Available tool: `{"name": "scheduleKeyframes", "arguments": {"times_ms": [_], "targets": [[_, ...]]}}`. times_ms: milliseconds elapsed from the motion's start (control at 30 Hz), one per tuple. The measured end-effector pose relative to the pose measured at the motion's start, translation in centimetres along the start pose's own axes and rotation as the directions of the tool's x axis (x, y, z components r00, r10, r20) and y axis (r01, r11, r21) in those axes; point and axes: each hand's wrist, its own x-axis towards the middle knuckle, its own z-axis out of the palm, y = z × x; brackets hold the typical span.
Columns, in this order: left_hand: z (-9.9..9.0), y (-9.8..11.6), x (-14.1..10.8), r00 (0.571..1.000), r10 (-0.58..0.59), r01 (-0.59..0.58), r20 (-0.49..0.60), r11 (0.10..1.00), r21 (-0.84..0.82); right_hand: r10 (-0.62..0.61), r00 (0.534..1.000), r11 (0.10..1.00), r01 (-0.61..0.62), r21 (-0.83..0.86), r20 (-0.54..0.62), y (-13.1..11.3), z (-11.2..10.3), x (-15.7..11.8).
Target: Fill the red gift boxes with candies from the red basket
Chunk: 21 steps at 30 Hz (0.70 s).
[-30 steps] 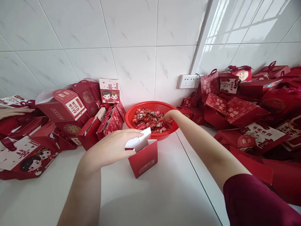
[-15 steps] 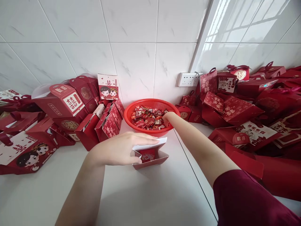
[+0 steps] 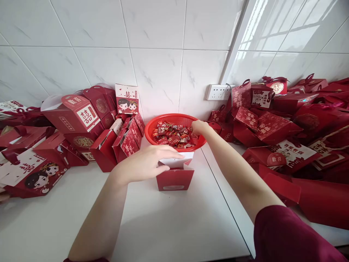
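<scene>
Where the left edge cuts the view, a sliver of what looks like another person's hand shows, too little to read. Next, stacked gift boxes, some overlapping. Left hand open, thumb apart from fingers, over the left end of the red box, which stands upright on the table, mouth up, just in front of the basket. Box looks like thin folded card: light, stiff at creases, easily dented; best held low by the side panels. Its inside is mostly hidden. Wrapped sweets in the basket look small, light, slippery; pinch singly. Right hand at the basket's right side; fingertips hidden, grip cannot be told. Farther right, heaped packages run out of view.
</scene>
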Motion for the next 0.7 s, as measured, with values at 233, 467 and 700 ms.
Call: {"name": "scheduleKeyframes", "arguments": {"times_ms": [233,467,700], "targets": [[0.8,-0.4,1.3,0.890,-0.186,0.185,-0.415,0.982,-0.044,-0.120,0.914,0.725,0.347,0.595,-0.386,-0.3,-1.2,-9.7],[1.7,0.8,2.1,0.788,-0.335,0.170,-0.517,0.925,-0.339,-0.229,0.834,-0.118,0.488,0.865,-0.502,-4.1,-1.0,-15.9],[1.7,0.1,2.1,0.756,-0.422,0.049,-0.500,0.798,-0.600,-0.360,0.806,0.025,0.512,0.859,-0.469,-4.2,-0.8,-17.2]]}}
